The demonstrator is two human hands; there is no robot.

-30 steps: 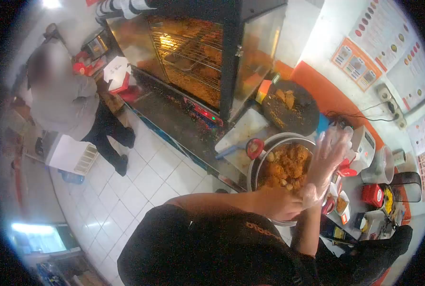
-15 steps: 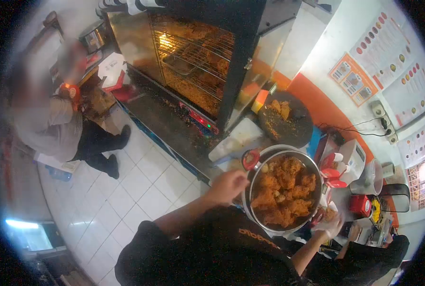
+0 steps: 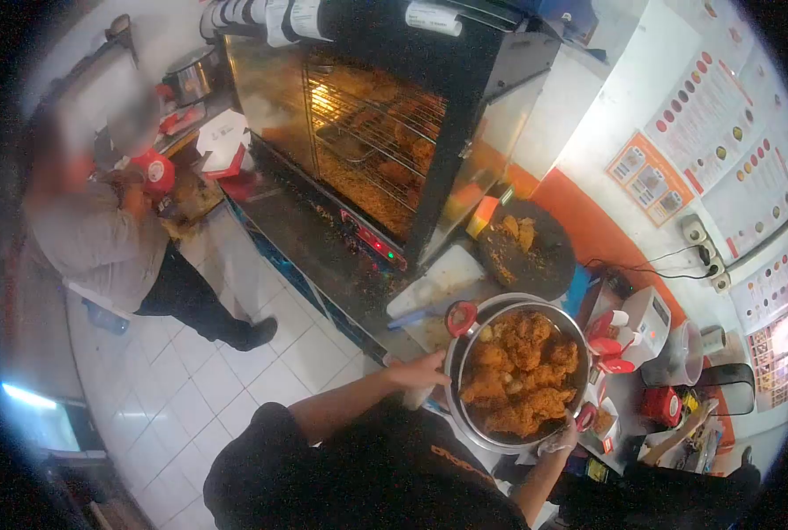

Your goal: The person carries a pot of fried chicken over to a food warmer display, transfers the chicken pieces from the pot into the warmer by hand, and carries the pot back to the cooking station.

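Note:
Pieces of fried chicken (image 3: 526, 375) fill a round metal bowl (image 3: 581, 340), which sits in or over a wider metal pot with a red handle (image 3: 461, 318) at its upper left. My left hand (image 3: 418, 371) is bare and closes at the left edge of the bowl, its fingertips against the rim. My right hand (image 3: 560, 437) wears a clear glove and grips the lower right rim. The undersides of both grips are hidden.
A lit oven (image 3: 376, 124) with chicken on racks stands ahead. A round dark board (image 3: 535, 252) with chicken bits and a white cutting board (image 3: 438, 281) lie beyond the bowl. Another person (image 3: 102, 238) stands at left; a person's arm (image 3: 676, 442) reaches in at right.
My right hand has moved left from beside the boxes to the bowl's rim. My left hand has lowered onto its left edge. The person at left has shifted their legs.

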